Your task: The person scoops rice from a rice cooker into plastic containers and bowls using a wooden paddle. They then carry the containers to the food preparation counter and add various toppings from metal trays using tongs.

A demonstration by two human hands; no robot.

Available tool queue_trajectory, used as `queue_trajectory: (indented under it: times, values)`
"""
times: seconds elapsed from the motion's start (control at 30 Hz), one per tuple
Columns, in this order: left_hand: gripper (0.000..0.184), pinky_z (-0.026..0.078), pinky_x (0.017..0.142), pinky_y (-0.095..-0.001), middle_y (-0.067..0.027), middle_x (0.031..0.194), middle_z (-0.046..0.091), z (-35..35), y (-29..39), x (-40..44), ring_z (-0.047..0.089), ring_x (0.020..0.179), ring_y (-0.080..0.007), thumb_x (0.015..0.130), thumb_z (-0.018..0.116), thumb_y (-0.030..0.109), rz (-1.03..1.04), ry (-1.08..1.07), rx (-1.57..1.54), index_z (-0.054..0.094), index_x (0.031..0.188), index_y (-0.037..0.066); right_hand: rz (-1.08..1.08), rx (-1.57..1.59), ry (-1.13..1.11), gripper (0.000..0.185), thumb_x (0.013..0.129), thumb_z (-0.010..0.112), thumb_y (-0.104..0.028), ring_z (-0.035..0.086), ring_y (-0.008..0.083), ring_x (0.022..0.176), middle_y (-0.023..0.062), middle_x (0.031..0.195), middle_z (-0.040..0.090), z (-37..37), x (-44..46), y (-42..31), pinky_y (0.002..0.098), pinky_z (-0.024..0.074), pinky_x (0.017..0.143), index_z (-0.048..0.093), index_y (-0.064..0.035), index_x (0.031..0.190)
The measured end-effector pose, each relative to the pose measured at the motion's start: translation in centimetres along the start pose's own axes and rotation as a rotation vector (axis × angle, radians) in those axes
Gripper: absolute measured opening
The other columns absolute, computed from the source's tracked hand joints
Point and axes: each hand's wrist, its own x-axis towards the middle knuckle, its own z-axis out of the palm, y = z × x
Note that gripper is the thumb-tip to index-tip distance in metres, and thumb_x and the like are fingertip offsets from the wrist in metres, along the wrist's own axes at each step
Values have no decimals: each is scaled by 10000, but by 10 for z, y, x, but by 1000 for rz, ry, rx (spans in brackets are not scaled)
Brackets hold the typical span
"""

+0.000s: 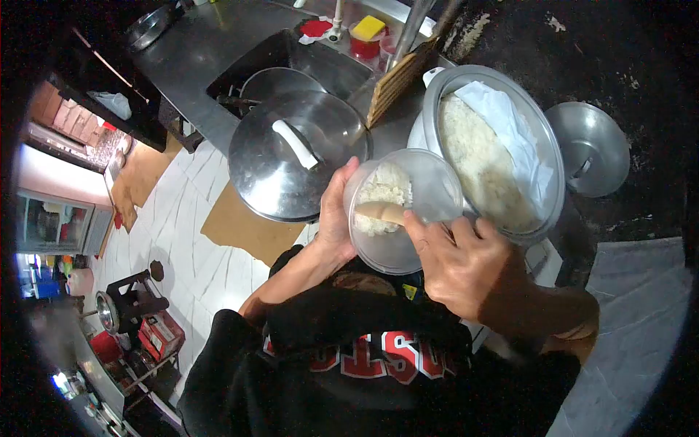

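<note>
My left hand (338,211) holds a clear round plastic container (437,178) from its left side. Some white rice (386,188) lies inside it. Closed round a pale wooden spoon (382,211), my right hand (466,266) is over the container's right edge, and the spoon's flat end touches the rice. A large pot (557,175) full of rice (473,149) stands just to the right, with a white cloth (510,131) lying over part of the rice. To the left is a big metal lid (255,156) with a white handle.
Behind the lid is a sink (269,54) holding a metal pan. A woven board (397,80) leans near the pot. A smaller metal lid (604,149) lies at the right. A yellow sponge (368,28) rests at the back. The tiled floor (211,284) shows at the left.
</note>
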Motion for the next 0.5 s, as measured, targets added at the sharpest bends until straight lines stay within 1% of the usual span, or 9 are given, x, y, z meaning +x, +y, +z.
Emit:
queue_trajectory:
  times: [0.03,0.07,0.13,0.17,0.27,0.3,0.37,0.43,0.5]
  values:
    - [582,521,795,-415,-149,1031,618,-2,-1,3,618,930,-260,865,466,535,-8,-49,-22,547,1128,23,-15,-29,-32,432,730,542,-132,471,150,592,9,673,456,0,1,2,288,381,526,602,15,1132]
    - [582,521,795,-415,-149,1031,618,-3,-3,2,618,930,-260,865,466,535,-12,-51,-21,547,1128,23,-30,-57,-64,433,730,544,-134,474,149,595,9,674,459,1,2,5,286,382,525,601,12,1134]
    - [601,522,791,-474,-155,1048,608,7,1,-6,614,942,-282,863,461,550,-43,-36,7,531,1154,29,69,4,36,414,736,553,-134,491,143,598,11,678,467,0,3,13,279,377,512,609,-1,1125]
    - [608,522,789,-494,-157,1054,605,10,2,-7,612,946,-289,862,459,555,-56,-33,18,525,1163,31,76,4,34,414,736,553,-134,491,143,598,11,678,467,-7,2,17,279,377,512,609,-1,1125]
    - [606,518,798,-507,-158,1074,601,0,-3,2,609,957,-297,870,448,551,-70,-93,-34,519,1177,34,80,-18,32,399,744,560,-140,507,138,601,10,673,467,-37,-1,27,273,377,503,617,-15,1118]
    - [605,516,801,-512,-159,1081,600,-4,-4,6,608,960,-300,873,444,549,-75,-112,-50,517,1182,35,71,5,-22,398,743,561,-138,495,139,590,8,667,460,-44,-3,26,273,373,504,618,-14,1117]
    - [604,515,804,-516,-159,1087,598,-10,-8,12,607,964,-302,876,441,548,-82,-129,-68,515,1187,35,62,31,-79,398,743,561,-136,483,139,579,6,662,454,-45,-8,22,273,370,506,620,-14,1117]
    - [577,513,824,-461,-159,1076,608,-11,-10,15,610,959,-288,882,443,527,-77,-80,-148,531,1165,32,-58,-56,-36,406,737,560,-134,455,130,572,0,645,433,-35,-12,17,270,354,510,622,-13,1119]
    - [562,510,830,-440,-155,1067,613,-2,-9,7,611,956,-283,884,448,516,-41,-80,-102,538,1156,32,-19,-86,-21,402,736,557,-134,441,124,572,-4,639,419,-23,-11,11,268,348,514,627,-12,1113]
